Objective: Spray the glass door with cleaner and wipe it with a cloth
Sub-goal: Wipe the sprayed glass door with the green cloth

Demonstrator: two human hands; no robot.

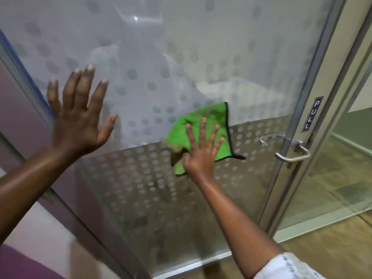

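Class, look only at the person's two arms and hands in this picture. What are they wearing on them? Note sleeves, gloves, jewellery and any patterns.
Both hands are bare: no gloves, rings or watch show on the left hand or the right hand. The left forearm is uncovered as far as the frame shows. The right arm has a white sleeve with a small dark printed pattern, ending above the forearm; the print is too blurred to read.

we can read just one piece of text: the word "pull" in white capitals on a small dark label, set vertically, letters stacked from top to bottom. it sits at the right of the frame, on the pale metal frame of the glass door, just above the lever handle. we can read no other text, brand or number.
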